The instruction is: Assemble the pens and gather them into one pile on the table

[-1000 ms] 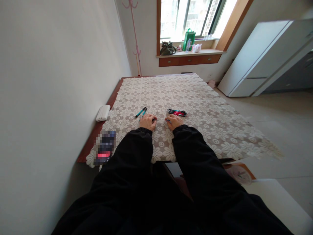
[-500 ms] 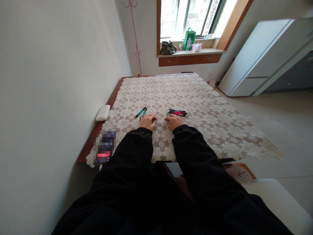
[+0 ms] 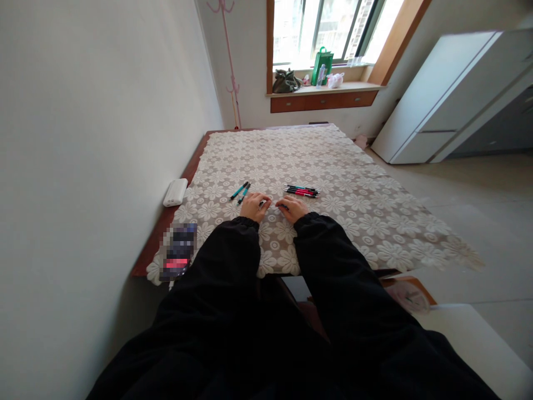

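My left hand (image 3: 254, 207) rests low over the lace tablecloth (image 3: 275, 158), its thumb and fingers pinched together around a small dark piece, mostly hidden. Facing it, my right hand (image 3: 293, 208) is closed on a slim dark pen-like piece (image 3: 285, 206). The fingertips of the two hands are close to each other, with a narrow gap between them. Just beyond my left hand lie a teal and black pen (image 3: 239, 191) and a second teal pen (image 3: 244, 193). Past my right hand sits a bundle of several black, red and green pens (image 3: 300, 191), side by side.
At the table's left edge is a white power bank (image 3: 175, 192). A phone (image 3: 179, 251), blurred out, lies nearer with a cable attached. The wall runs along the left. A stool or chair with a round clear item (image 3: 410, 297) stands at lower right.
Both hands have come closer together, the right one moving left and the left one slightly right. The pens on the cloth have stayed put.
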### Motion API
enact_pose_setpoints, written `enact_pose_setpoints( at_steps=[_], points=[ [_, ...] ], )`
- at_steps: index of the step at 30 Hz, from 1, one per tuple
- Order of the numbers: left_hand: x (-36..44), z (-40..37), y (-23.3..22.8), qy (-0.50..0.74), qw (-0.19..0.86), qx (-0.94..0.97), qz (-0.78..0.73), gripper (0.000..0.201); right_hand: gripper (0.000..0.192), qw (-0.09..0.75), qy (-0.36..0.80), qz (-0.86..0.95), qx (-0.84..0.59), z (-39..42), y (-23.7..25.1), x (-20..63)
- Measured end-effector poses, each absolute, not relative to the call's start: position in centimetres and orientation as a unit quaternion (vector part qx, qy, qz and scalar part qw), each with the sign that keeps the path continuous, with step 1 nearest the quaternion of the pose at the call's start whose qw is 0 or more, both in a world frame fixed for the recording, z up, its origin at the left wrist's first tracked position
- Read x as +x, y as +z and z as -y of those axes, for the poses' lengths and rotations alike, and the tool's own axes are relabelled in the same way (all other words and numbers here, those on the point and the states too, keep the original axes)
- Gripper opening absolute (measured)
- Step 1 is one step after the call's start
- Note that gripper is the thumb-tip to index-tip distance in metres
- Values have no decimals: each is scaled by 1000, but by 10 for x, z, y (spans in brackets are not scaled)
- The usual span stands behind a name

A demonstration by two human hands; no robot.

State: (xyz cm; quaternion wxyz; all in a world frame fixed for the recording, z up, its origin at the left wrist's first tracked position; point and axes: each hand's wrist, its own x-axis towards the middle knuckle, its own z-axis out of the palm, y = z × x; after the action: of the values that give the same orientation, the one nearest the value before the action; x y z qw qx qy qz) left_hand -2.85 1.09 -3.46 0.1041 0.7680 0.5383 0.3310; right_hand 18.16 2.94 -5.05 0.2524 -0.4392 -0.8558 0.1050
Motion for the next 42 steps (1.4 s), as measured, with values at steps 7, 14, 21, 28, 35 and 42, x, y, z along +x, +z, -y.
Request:
enact_pose_setpoints(
  at_steps=[7,14,21,28,35,42],
  points=[
    [-33,-13,-35,355,84,691,-624,29,25,326,135,815,-460,-31,-49,184],
    [-33,-14,-44,272,67,712,-644,14,23,388,131,767,-494,-34,-51,184],
    [-35,-16,-41,330,94,721,-603,22,21,362,124,770,-510,-35,-50,184],
    [-34,-17,-41,335,104,756,-553,20,21,299,94,790,-528,-31,-49,183],
    [-34,-18,-42,339,101,762,-542,18,19,293,97,805,-506,-32,-50,183],
    [-35,-19,-45,346,122,764,-531,17,19,293,104,813,-493,-31,-48,183]
  ],
)
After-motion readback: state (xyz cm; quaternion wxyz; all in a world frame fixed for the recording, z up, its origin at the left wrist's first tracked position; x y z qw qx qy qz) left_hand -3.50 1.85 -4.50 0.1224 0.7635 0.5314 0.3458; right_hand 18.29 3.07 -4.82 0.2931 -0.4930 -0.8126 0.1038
